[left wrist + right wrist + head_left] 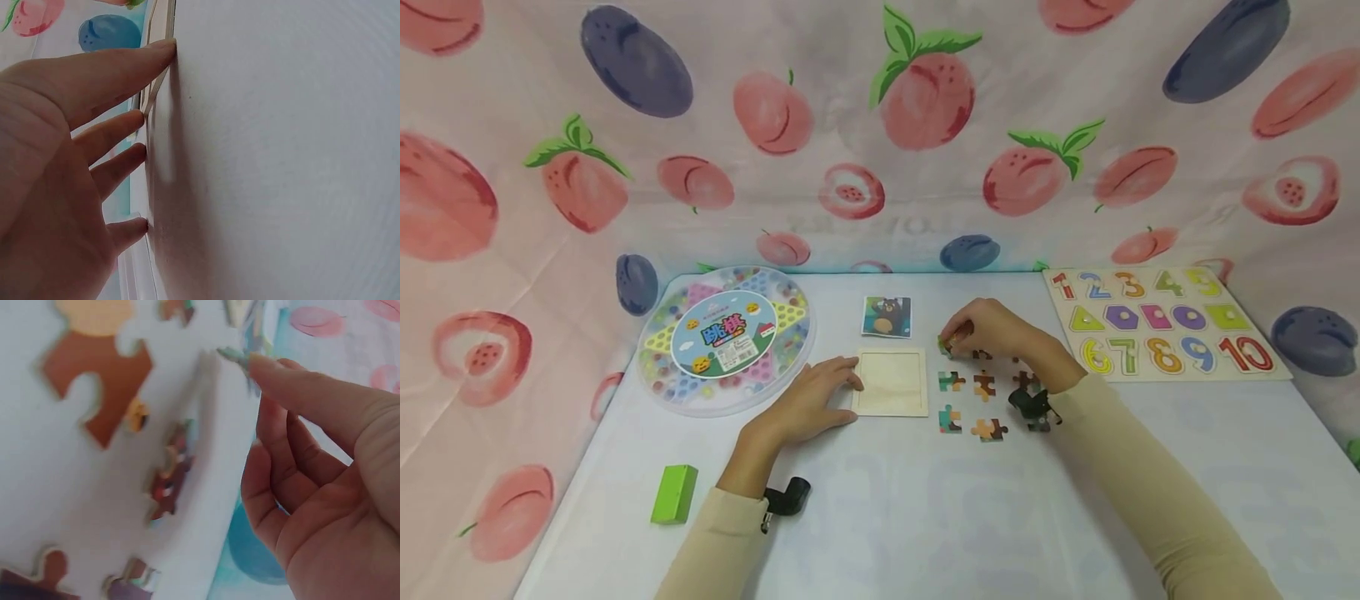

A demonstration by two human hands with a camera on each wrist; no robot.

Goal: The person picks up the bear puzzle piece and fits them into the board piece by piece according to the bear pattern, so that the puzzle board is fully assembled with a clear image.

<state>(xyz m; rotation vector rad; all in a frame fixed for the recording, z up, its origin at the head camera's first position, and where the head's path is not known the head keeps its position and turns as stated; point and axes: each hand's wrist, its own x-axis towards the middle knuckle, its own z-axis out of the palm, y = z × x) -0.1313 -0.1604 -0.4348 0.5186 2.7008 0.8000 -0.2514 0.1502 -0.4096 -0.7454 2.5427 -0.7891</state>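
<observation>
My right hand [992, 333] pinches a small green puzzle piece [232, 357] between thumb and fingertips, just over the back of the loose pieces. On the white table below it lie several other jigsaw pieces, among them a brown one [984, 384], a teal one [950, 419] and an orange-brown one [990, 430]; the hand and wrist camera partly cover others. My left hand [808, 400] rests at the left side of a square wooden puzzle tray [891, 383], thumb and fingers extended against its edge. Nothing lies inside the tray. Behind it is a bear picture card [887, 317].
A round Chinese checkers box [651, 367] lies at the back left, a green block [674, 494] at the front left. The wooden number board [1157, 372] occupies the back right. Fruit-print cloth [917, 192] hangs behind the table.
</observation>
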